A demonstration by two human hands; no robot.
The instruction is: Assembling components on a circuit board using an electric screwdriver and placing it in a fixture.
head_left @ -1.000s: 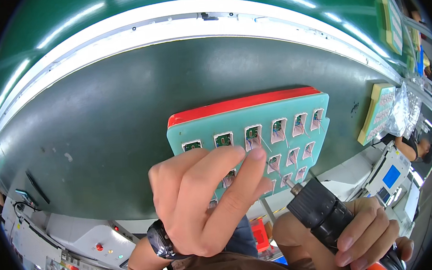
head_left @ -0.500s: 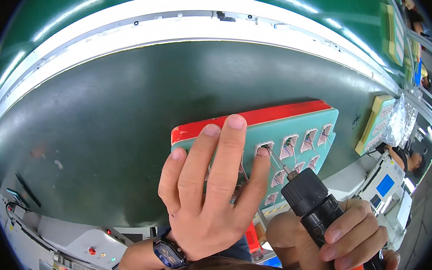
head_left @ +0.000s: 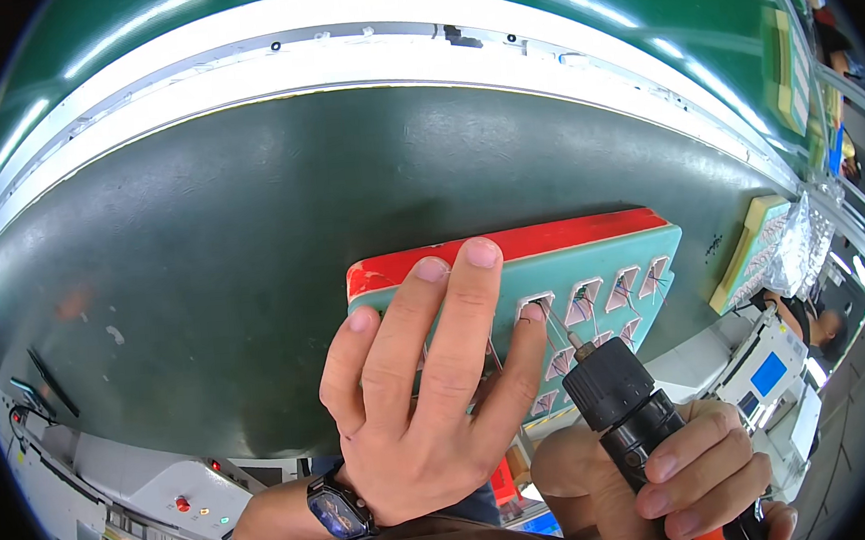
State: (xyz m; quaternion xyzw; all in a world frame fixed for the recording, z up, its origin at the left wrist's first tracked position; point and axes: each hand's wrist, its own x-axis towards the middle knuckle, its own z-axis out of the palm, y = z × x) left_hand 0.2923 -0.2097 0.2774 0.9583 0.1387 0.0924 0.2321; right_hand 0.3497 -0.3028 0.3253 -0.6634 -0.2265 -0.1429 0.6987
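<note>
A foam tray (head_left: 592, 259) has a pale green top and a red far side, with rows of slots holding small wired parts. My left hand (head_left: 413, 417) lies across its left half, fingers spread, covering several slots. The left index fingertip presses at a small wired part (head_left: 540, 303) in a far-row slot. My right hand (head_left: 702, 472) is wrapped around an electric screwdriver (head_left: 616, 388) with a black ribbed chuck and orange lower body. Its thin bit slants up toward that same slot, near the index fingertip; whether the tip touches a screw is too small to tell.
Beneath the tray is a dark green work surface (head_left: 201, 256). A white-edged rail (head_left: 338, 66) runs along its far side. At right stand another foam tray (head_left: 748, 258) and clear plastic wrapping (head_left: 797, 249). Dark tweezers (head_left: 51, 382) lie far left, near a machine with a red button (head_left: 182, 504).
The tray sits very slightly lower and farther right in view, my left hand along with it. The screwdriver has barely shifted, its bit staying by the same slot.
</note>
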